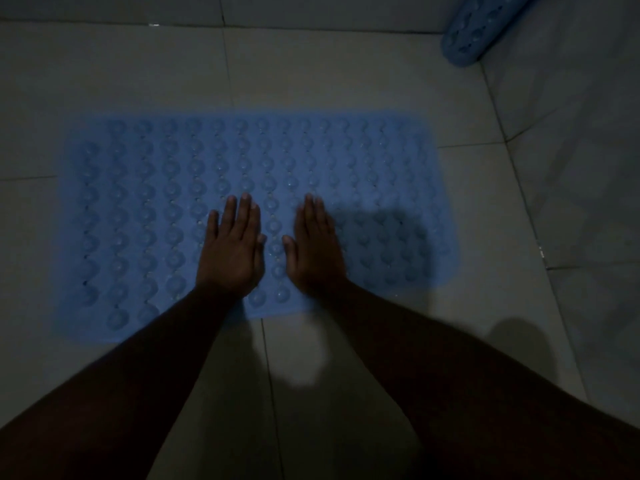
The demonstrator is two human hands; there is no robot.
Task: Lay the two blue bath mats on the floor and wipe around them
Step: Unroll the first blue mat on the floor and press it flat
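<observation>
Left hand point(230, 247) and right hand point(317, 245) flat, fingers extended, palms down on the first blue bath mat point(145, 202), gripping nothing. Mat spread on the tiled floor point(121, 71), long axis running left to right across the view, both hands just right of its middle near the close edge. Surface light blue, covered in rows of rounded bumps, seemingly lying flat. Second bath mat point(474, 32) rolled, well beyond the first mat's far right corner against the wall point(571, 116); right hand nearer, probably the one to reach. No wiping cloth visible.
</observation>
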